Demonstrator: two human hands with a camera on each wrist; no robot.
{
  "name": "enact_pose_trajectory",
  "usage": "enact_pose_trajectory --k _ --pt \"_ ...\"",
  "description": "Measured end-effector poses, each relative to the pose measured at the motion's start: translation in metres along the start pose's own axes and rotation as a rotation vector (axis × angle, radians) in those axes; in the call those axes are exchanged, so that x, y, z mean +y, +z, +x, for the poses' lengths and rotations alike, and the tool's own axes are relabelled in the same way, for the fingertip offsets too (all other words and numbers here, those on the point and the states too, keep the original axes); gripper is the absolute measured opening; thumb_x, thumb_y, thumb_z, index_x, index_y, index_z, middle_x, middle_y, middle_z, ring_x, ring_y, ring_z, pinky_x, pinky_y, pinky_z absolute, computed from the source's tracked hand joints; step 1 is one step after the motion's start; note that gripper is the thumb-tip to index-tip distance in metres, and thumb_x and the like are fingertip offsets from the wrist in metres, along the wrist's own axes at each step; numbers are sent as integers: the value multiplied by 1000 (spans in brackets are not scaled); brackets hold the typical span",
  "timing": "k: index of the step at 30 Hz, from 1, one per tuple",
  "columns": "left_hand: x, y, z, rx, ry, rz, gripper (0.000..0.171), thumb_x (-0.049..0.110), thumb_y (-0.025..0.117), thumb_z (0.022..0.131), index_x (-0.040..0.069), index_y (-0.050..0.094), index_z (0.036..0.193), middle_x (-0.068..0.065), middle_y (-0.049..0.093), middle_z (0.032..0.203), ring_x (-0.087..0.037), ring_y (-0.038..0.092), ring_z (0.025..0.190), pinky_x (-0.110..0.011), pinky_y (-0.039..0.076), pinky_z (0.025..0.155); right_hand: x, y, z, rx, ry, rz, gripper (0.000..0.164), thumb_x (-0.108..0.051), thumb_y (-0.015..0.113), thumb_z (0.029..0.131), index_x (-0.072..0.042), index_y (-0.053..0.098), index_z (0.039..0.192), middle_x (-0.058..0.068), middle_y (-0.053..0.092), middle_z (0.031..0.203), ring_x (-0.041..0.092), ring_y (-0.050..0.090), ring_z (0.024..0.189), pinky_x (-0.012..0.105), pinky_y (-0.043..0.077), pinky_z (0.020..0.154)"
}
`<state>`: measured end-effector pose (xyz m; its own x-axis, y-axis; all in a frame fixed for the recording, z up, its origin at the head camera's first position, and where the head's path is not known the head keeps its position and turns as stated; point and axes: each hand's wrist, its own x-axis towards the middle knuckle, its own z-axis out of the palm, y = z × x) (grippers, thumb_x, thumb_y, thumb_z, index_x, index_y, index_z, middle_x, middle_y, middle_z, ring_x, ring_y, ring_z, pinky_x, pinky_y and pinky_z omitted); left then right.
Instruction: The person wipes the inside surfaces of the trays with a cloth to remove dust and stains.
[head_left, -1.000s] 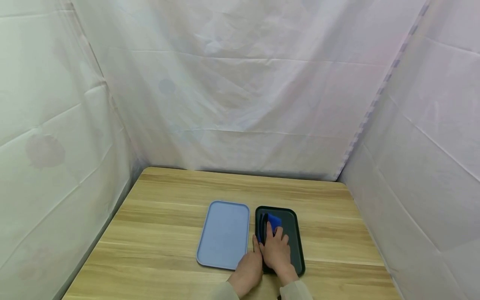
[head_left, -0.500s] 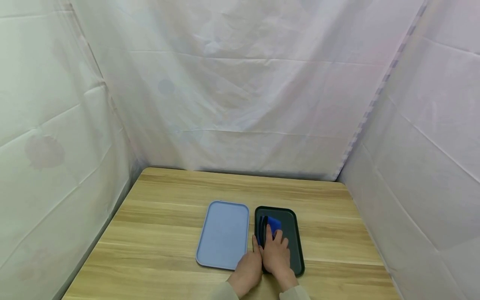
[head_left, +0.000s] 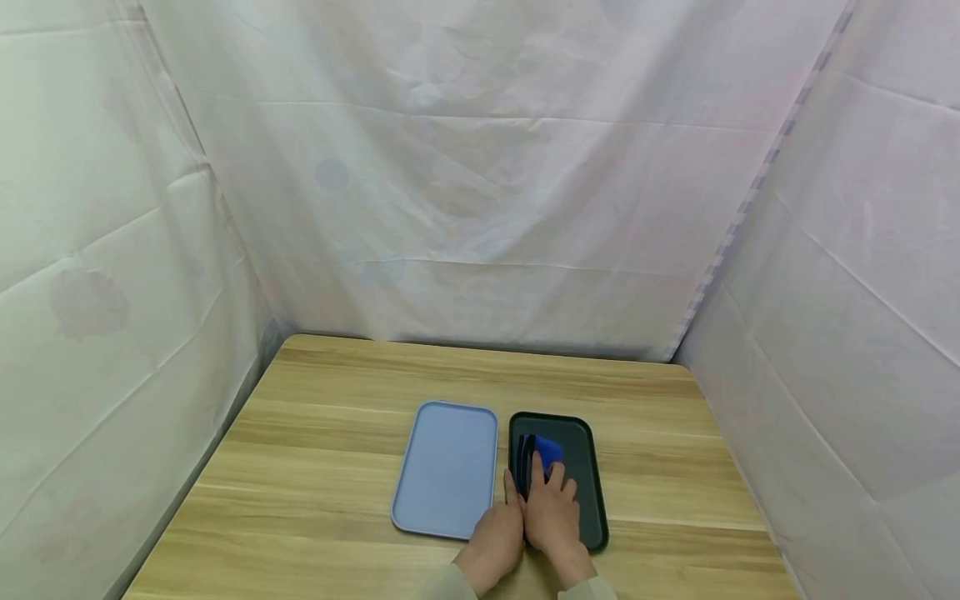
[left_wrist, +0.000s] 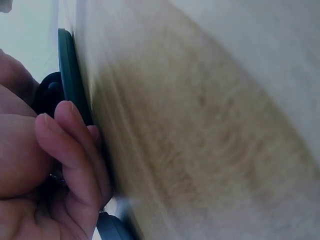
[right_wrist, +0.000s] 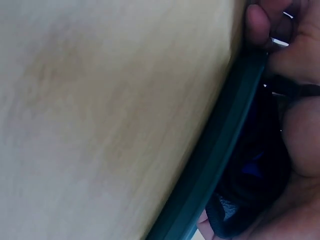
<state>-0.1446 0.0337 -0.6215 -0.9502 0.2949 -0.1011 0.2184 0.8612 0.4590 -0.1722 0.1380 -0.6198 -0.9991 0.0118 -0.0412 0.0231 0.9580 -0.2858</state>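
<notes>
A folded blue and black fabric item (head_left: 548, 451) lies in the dark green tray (head_left: 589, 496), on its left side. My right hand (head_left: 552, 515) rests on it, index finger along the black edge and the other fingers spread over the blue part. In the right wrist view, black fabric with a little blue (right_wrist: 252, 170) shows beneath the palm. My left hand (head_left: 497, 537) is beside the tray's near left rim, its index finger pointing forward. Its lower fingers (left_wrist: 80, 165) bend loosely in the left wrist view. The fabric's near end is hidden under my hands.
A light blue tray (head_left: 447, 471) lies left of the dark one, with a narrow gap between. Both are on a wood-grain table (head_left: 315, 450). White cloth walls (head_left: 480, 183) stand behind the table and on both sides.
My right hand and the fabric have slid slightly toward me within the dark tray. The left hand and both trays have stayed nearly where they were.
</notes>
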Motion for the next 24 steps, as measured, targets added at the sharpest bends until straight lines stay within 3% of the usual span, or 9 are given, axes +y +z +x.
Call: enact_pose_trajectory --k 7,12,24 --pt "-1 -1 -1 -34 -6 -37 69 16 51 100 -6 12 152 -3 50 53 -13 46 43 -26 39 43 1 1 -3 5 -11 -19 72 -37 64 91 -11 34 151 26 38 134 42 46 103 51 47 63" --pt "-1 -1 -1 -34 13 -27 64 18 51 100 -8 20 150 -1 47 50 -12 43 41 -25 37 41 1 2 -4 0 -6 -18 72 -35 65 90 -11 34 150 27 38 134 43 45 106 53 47 65" --pt "0 -1 -1 -27 -8 -23 64 18 51 99 -6 21 151 -1 45 49 -12 42 41 -26 37 40 4 0 -4 -22 3 12 73 -38 66 89 -15 34 151 25 38 134 41 46 104 50 47 62"
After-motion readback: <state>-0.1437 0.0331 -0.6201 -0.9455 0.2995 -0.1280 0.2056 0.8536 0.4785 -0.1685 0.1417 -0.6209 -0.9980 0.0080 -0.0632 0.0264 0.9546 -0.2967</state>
